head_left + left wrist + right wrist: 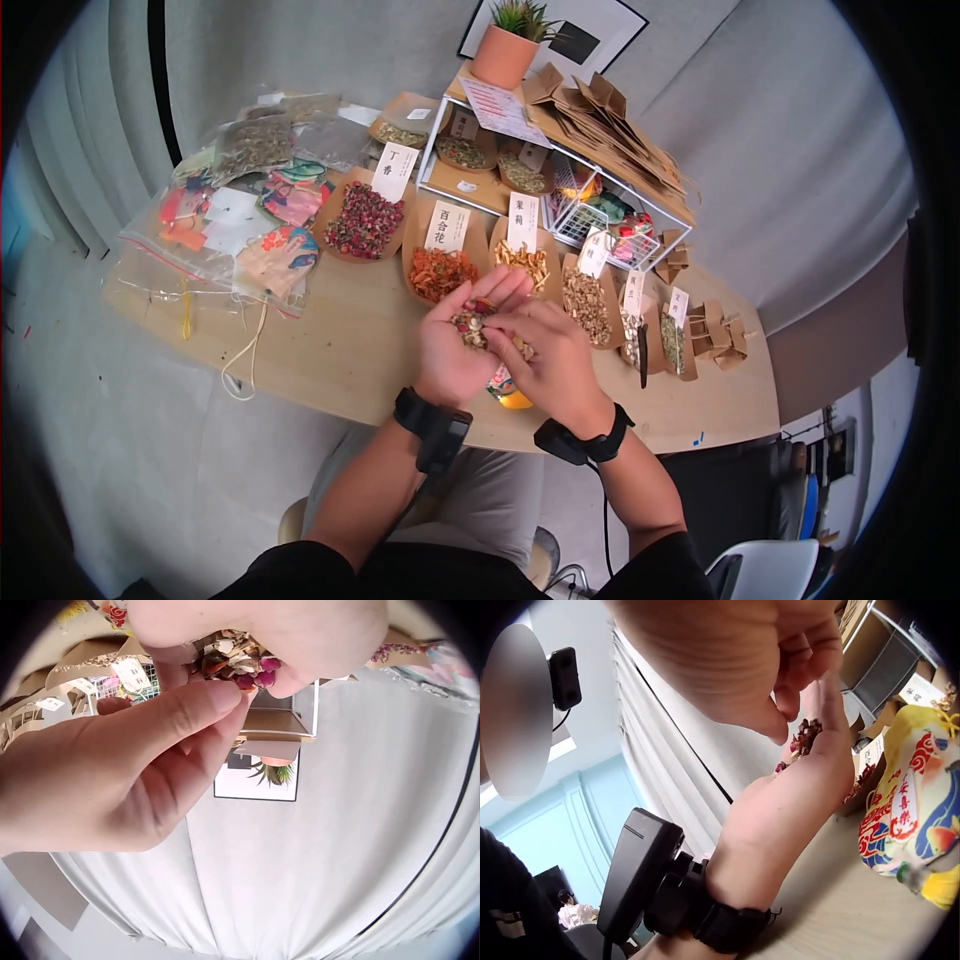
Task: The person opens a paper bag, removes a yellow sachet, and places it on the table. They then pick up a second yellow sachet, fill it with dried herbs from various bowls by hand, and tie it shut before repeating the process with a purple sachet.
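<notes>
My left hand (pixel 450 358) is palm up and cupped, fingers extended forward, carrying a small heap of mixed dried flowers and herbs (pixel 238 654). Pink rosebuds (pixel 259 675) and pale chips show in the heap. My right hand (pixel 558 365) reaches over that palm from the right, thumb and fingertips pinched together at the heap. In the left wrist view its thumb (pixel 223 696) presses against the fingers at the heap's edge; what lies between them is mostly hidden. Below the hands lies a colourful printed pouch (pixel 900 802) with a yellow top, partly covered in the head view.
Labelled kraft trays hold rosebuds (pixel 365 222), orange petals (pixel 440 272), yellow pieces (pixel 522 262) and tan chips (pixel 588 305). Behind stands a white-framed shelf (pixel 425 165) with paper bags (pixel 610 125) and a potted plant (pixel 503 55) on top. Plastic-bagged pouches (pixel 275 262) lie left.
</notes>
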